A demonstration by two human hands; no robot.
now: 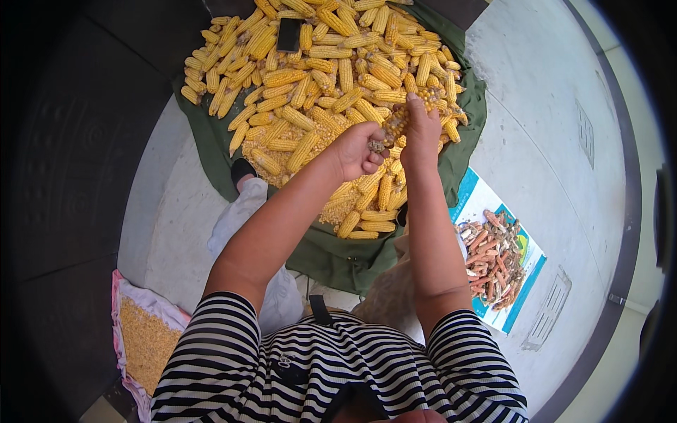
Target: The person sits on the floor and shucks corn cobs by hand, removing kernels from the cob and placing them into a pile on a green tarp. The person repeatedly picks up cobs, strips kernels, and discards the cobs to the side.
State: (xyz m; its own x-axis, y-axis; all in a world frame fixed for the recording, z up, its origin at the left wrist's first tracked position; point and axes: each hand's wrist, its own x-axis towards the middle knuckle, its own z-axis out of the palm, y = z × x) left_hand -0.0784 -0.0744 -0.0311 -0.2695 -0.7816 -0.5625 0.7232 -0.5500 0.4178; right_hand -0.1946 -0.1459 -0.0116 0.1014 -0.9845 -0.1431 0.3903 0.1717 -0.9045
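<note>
Above a large heap of yellow ears of corn (303, 116), both my hands are together at its right side. My right hand (423, 137) is wrapped round a partly stripped corn cob (396, 125), its thumb up along the top. My left hand (358, 151) is closed, with the greyish end of a cob showing between thumb and fingers. The two hands almost meet, and part of the cob is hidden by them. Loose kernels (338, 211) lie among the ears below my hands. Everything in the heap rests on a dark green cloth (331, 261).
A black phone (288, 35) lies on the ears at the far side. To the right, stripped reddish cobs (493, 261) are piled on a blue and white sheet (520, 292). At lower left, a pink-edged sack (151, 304) carries loose kernels. My feet are at the cloth's near edge.
</note>
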